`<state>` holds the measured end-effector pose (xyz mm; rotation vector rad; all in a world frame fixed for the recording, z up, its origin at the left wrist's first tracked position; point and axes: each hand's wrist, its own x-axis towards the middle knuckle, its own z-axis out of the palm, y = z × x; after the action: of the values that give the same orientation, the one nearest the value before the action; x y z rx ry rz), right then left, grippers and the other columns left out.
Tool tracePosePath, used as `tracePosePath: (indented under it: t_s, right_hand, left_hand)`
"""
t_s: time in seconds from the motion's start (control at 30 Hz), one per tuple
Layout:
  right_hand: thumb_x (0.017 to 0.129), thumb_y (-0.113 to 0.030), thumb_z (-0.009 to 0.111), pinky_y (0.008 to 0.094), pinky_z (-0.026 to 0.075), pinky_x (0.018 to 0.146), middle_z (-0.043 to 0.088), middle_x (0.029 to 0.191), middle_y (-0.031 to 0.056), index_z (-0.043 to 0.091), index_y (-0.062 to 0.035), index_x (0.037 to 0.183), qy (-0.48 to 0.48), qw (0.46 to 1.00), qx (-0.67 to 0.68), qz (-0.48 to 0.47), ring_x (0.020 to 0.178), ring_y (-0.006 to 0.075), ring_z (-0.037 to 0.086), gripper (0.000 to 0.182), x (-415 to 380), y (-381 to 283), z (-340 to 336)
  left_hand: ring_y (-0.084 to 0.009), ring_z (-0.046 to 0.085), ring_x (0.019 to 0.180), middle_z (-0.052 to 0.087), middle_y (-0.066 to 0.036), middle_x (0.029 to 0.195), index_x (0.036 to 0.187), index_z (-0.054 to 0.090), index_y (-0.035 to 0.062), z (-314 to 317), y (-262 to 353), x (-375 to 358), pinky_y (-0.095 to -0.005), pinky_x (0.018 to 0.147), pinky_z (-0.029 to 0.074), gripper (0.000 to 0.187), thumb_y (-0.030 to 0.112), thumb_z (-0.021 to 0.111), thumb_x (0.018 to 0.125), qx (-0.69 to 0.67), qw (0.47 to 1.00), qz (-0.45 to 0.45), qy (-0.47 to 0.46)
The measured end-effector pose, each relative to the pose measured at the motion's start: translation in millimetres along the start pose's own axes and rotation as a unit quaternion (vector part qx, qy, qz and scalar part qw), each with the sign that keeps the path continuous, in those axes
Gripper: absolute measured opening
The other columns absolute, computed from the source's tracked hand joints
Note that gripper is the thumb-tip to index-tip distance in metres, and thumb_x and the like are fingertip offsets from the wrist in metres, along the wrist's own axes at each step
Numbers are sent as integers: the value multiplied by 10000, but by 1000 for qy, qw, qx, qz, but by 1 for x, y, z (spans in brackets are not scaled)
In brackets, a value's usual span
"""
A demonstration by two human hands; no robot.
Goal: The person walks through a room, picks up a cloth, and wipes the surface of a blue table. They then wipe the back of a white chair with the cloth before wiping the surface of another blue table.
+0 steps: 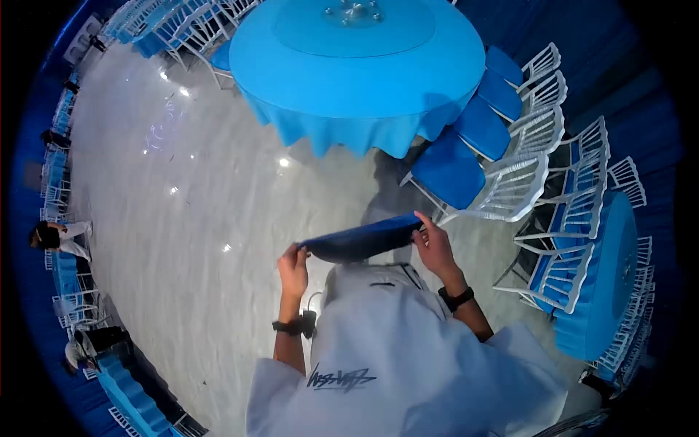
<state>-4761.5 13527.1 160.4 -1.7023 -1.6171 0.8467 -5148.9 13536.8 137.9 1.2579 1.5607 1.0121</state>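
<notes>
A dark blue pad (360, 242) hangs in the air over the floor (189, 255), short of the near edge of the round table (349, 84) — left hand (293, 271) and right hand (435, 250) each pinch one end, fingers closed on it. Chairs (448, 171) line the table's right edge, the nearest just beyond the right hand; farther right, more seats (568, 269) crowd a second table (601, 277).
</notes>
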Motion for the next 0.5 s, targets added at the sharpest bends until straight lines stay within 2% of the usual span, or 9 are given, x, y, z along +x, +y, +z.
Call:
tracePosePath:
  t_s: [0.03,0.07,0.1,0.17,0.2,0.3,0.37,0.5]
  right_hand:
    - [1042,-110,693,447,574,717,746,972,202,581,-88,1544,-1,1000,-2,24,796,317,730,515,20,-6,-3]
    - [1041,-115,695,449,574,719,746,967,198,585,-93,1542,0,999,-2,47,800,321,732,513,44,-17,-9]
    - [1041,-120,698,451,574,721,747,962,194,589,-98,1540,2,998,0,69,805,326,735,511,65,-23,-10]
    - [1044,-142,696,437,587,735,774,965,189,604,-111,1525,23,997,-8,78,811,338,757,491,100,-18,-8]
    - [1046,-148,693,435,591,738,781,966,189,606,-112,1524,27,996,-10,90,813,337,762,487,118,-17,-9]
    - [1054,-157,679,456,601,739,799,980,196,613,-96,1518,32,991,4,129,821,339,779,473,172,-6,-4]
    - [1056,-152,675,467,597,724,796,961,200,613,-82,1518,21,988,14,152,810,341,776,472,209,5,1]
    - [1056,-132,670,471,581,694,780,886,200,609,-58,1519,35,992,4,124,772,349,765,472,303,45,18]
  left_hand:
    - [-192,736,828,779,-193,892,1085,710,-101,0,5,31,-350,802,582,239,108,596,1092,0,1000,1,-6]
    - [-237,718,766,732,-202,832,1063,715,-70,6,20,62,-371,752,566,214,124,625,1069,14,1000,14,-5]
    - [-323,686,720,686,-231,810,1011,700,-53,5,40,92,-410,704,539,209,147,651,1046,112,993,25,-40]
    - [-263,696,726,717,-213,831,1018,713,-44,13,61,148,-400,691,520,235,173,639,1070,202,975,47,-84]
    - [-359,648,689,658,-235,791,977,690,-43,20,70,173,-440,656,485,229,166,642,1057,212,970,76,-88]
    - [-464,641,757,653,-243,820,912,645,-18,44,85,248,-515,673,500,216,166,648,1025,264,950,101,-136]
    - [-482,658,796,666,-244,835,912,645,-11,56,79,295,-539,687,508,193,152,644,1013,276,941,115,-161]
    - [-499,666,810,688,-254,837,918,672,0,77,83,389,-555,701,519,166,134,627,1004,295,934,86,-180]
